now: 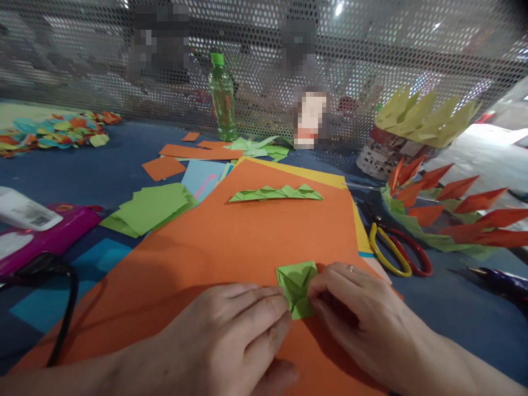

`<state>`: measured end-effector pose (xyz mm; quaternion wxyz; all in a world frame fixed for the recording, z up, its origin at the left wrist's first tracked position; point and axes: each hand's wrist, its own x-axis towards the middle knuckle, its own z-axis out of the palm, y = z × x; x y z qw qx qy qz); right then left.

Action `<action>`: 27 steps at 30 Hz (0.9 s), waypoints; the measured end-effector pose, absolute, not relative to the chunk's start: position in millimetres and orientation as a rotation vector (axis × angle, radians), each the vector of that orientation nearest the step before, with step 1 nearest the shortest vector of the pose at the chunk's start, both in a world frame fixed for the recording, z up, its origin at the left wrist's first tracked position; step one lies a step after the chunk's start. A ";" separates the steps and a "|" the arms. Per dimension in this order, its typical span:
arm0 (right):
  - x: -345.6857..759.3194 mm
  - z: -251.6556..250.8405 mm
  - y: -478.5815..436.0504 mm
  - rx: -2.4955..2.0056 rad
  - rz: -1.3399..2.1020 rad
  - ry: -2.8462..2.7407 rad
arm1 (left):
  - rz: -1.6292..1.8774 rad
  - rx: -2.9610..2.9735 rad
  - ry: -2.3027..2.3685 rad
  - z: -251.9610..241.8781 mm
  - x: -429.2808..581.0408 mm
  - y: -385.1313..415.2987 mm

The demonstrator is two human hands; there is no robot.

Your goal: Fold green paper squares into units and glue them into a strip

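A small folded green paper square (pixel 297 283) lies on a large orange sheet (pixel 193 247). My left hand (pixel 239 330) rests with its fingers together on the square's left edge. At the right edge, my right hand (pixel 358 302) pinches the paper between thumb and forefinger; a ring shows on one finger. Creases run across the square, with flaps folded toward its middle. Farther back on the orange sheet lies a zigzag strip of folded green paper (pixel 276 193), touched by neither hand.
Left are green squares (pixel 154 208), a magenta tool (pixel 53 231) with a black cord, and a white bottle (pixel 28 209). Right are scissors (pixel 396 250), an orange-and-green paper ring (pixel 445 214) and a pen (pixel 503 281). A green bottle (pixel 223 104) stands behind, before a mesh panel (pixel 259 33).
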<state>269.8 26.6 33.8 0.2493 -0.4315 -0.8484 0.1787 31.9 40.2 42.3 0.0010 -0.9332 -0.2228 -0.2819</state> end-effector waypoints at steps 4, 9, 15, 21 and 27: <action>269.5 35.6 27.4 -1.156 0.480 -2.323 | -0.865 -2.942 -0.674 45.6 31.2 40.8; 273.0 39.9 33.0 -1.066 0.556 -2.377 | -0.832 -2.960 -0.691 42.5 32.9 41.5; 279.4 41.5 40.9 -0.927 0.622 -2.441 | -0.869 -2.950 -0.710 45.0 35.0 41.9; 284.3 40.7 43.5 -0.871 0.679 -2.465 | -0.890 -2.948 -0.649 46.8 35.1 43.6; 282.0 40.2 40.4 -0.914 0.556 -2.493 | -0.860 -2.943 -0.728 44.5 34.4 43.0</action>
